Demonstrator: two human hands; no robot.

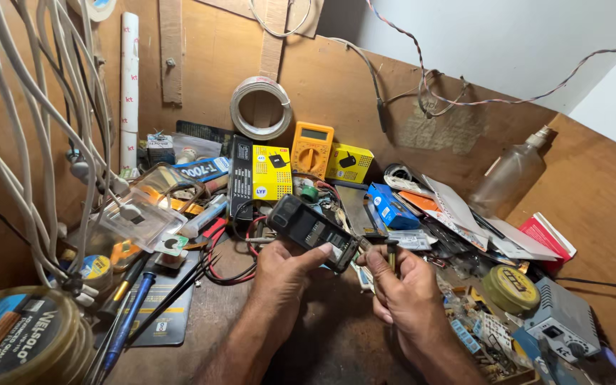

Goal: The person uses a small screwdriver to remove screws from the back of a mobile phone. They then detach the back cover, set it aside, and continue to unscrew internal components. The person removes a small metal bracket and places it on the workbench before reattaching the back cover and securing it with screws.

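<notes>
Above the middle of the cluttered bench (336,342) we hold a small dark electronic device (313,232), long and flat, tilted so its far end rises to the left and its near end dips toward the right. Our left hand (279,274) is clamped on it from below, thumb pressed on the near edge, fingers wrapped underneath. Our right hand (404,292) is closed around a thin tool (391,253) with a dark handle, standing nearly upright; whether its tip touches the device we cannot tell, since the fingers hide it. The two hands sit close together, almost touching at the device's near end.

To work this well, we judge that the left hand should keep a firm, still grip and brace the wrist against the bench, so the device does not twist under pressure. The tool wants to be held low on its shaft and brought in square to the near end, pressed gently rather than forced, as the casing looks thin. The red and black leads (229,249) lying just left of the device could snag, so we keep them clear of the hands.

Behind the device lie a yellow multimeter (311,148), a yellow box (272,173) and a blue box (391,207); a round tin (510,289) sits to the right.
</notes>
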